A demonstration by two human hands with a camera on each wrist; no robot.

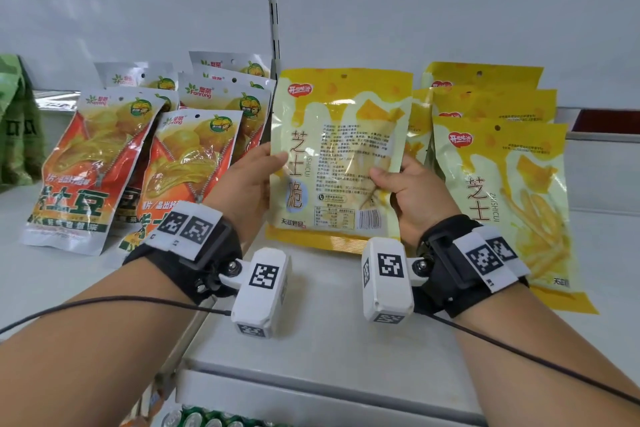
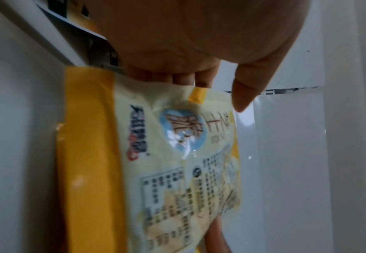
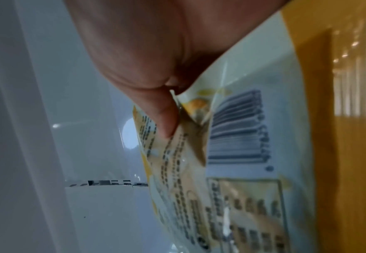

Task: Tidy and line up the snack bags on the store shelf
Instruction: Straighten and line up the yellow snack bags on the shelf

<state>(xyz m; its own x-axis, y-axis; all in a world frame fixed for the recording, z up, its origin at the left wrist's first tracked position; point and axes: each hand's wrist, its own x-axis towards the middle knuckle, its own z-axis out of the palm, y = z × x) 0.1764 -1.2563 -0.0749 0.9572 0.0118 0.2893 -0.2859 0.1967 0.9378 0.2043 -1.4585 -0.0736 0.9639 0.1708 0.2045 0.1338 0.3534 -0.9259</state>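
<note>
A yellow and cream snack bag (image 1: 337, 156) stands upright at the shelf's middle, its printed back with barcode facing me. My left hand (image 1: 258, 172) grips its left edge, thumb on the front and fingers behind. My right hand (image 1: 401, 184) pinches its right edge, thumb pressed on the label. The left wrist view shows the same bag (image 2: 177, 162) below my fingers (image 2: 177, 78). The right wrist view shows my thumb (image 3: 164, 118) creasing the bag (image 3: 242, 154) near the barcode. Several matching yellow bags (image 1: 498, 191) lean at the right.
Several orange and silver potato snack bags (image 1: 145, 156) stand in rows at the left. A green bag (image 1: 17, 121) sits at the far left. A slotted upright (image 1: 273, 10) divides the white back panel. Green cans (image 1: 207, 418) show below the shelf's front edge (image 1: 311, 388).
</note>
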